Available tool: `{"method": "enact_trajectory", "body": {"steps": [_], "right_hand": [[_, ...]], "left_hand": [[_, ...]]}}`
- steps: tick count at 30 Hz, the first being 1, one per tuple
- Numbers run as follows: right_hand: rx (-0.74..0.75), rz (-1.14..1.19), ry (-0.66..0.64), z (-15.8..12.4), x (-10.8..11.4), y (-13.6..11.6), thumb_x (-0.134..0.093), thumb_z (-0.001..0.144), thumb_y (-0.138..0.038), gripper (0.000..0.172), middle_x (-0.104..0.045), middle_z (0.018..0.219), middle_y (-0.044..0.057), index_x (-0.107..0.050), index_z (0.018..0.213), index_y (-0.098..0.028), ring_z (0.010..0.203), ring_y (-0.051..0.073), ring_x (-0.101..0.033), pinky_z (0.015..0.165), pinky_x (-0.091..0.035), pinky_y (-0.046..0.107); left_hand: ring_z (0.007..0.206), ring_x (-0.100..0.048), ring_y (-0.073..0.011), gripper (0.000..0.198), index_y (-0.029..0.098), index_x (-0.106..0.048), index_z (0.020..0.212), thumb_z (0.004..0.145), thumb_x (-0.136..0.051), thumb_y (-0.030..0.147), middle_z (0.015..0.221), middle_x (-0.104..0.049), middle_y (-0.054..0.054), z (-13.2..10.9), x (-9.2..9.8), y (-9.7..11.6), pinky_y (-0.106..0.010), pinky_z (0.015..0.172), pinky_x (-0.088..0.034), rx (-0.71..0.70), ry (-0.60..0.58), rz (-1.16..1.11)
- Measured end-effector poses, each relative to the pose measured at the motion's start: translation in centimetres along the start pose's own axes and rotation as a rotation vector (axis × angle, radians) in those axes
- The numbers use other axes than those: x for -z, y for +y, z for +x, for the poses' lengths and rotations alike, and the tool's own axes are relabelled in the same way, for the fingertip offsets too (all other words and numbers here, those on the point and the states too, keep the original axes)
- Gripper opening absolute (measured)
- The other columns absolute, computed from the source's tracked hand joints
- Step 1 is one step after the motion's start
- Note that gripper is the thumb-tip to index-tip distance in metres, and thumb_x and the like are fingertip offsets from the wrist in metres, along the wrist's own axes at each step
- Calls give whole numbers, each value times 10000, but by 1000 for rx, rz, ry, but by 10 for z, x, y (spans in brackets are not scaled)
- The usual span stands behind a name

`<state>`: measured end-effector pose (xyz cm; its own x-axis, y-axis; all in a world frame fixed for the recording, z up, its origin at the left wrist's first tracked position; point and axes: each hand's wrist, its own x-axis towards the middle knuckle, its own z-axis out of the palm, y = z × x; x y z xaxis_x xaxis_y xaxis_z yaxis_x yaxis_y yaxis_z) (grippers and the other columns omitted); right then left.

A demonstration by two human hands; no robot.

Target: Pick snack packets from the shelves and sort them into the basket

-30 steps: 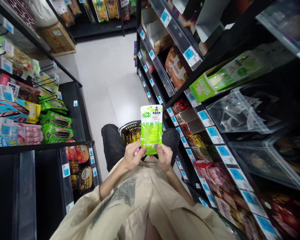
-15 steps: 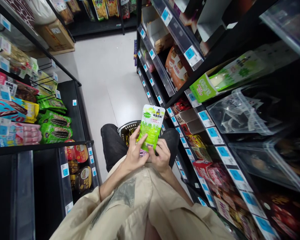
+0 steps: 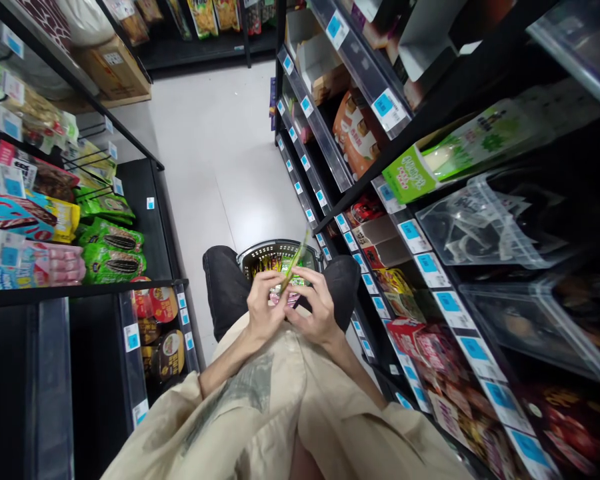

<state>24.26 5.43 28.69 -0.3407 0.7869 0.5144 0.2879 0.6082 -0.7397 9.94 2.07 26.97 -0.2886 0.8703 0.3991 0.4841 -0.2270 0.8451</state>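
A green snack packet (image 3: 295, 261) is seen nearly edge-on between my hands, tilted up to the right. My left hand (image 3: 266, 303) pinches its lower left side between thumb and fingers. My right hand (image 3: 315, 305) has its fingers against the packet's right side, with the thumb near the lower end. Below and beyond the hands, a dark basket (image 3: 245, 256) between my knees holds several yellow, green and pink packets, partly hidden by my hands.
Shelves with price tags (image 3: 450, 301) run along the right, holding a green box (image 3: 410, 177) and clear plastic bins (image 3: 490, 227). On the left, a rack holds green seed bags (image 3: 113, 257) and cup foods (image 3: 167, 353). A carton (image 3: 115, 70) stands at the back left.
The green packet has turned from showing its printed face to nearly edge-on. My fingers have shifted around it, and more of the basket's contents shows.
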Motion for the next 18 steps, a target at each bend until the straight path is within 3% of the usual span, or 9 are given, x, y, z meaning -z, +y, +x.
{"method": "enact_trajectory", "body": {"steps": [2,4,8,11,14,18], "right_hand": [[-72,102,72,-2,0,1,-665,959,-315,141,-709,1183,126,-688,1064,-224,1129,281,-677,981,-571,499],[-225,193,197,-3,0,3,-656,966,-261,60,-725,969,69,-687,933,-221,936,219,-693,869,-580,400],[-579,299,265,0,1,8,-671,954,-381,193,-695,791,26,-692,889,-201,710,167,-648,638,-529,276],[-677,327,302,4,6,11,-680,929,-466,288,-673,722,15,-695,851,-189,624,149,-604,559,-483,249],[-668,360,319,5,11,13,-704,904,-483,308,-667,703,17,-706,827,-185,625,153,-598,564,-483,249],[-652,383,247,2,11,11,-720,900,-461,357,-591,611,-2,-668,697,-173,572,131,-529,529,-437,235]], "left_hand": [[978,-672,-178,198,213,-597,1032,920,-735,301,1061,-642,-49,0,-2,-2,-301,851,-568,232,103,-190],[908,-656,-156,299,211,-551,961,879,-790,372,1011,-622,-27,0,-2,-4,-266,803,-549,420,123,-382],[713,-571,-115,450,205,-481,824,847,-797,525,807,-562,20,-5,-3,-2,-229,677,-501,609,-82,-630],[630,-517,-97,490,205,-475,793,836,-782,584,733,-547,35,-5,-4,7,-213,607,-464,654,-200,-673],[622,-512,-101,462,200,-511,780,846,-773,575,718,-563,30,-1,-3,15,-216,599,-454,610,-194,-653],[664,-512,-120,429,184,-574,752,911,-703,561,721,-571,5,7,3,21,-235,636,-440,497,-173,-544]]}}
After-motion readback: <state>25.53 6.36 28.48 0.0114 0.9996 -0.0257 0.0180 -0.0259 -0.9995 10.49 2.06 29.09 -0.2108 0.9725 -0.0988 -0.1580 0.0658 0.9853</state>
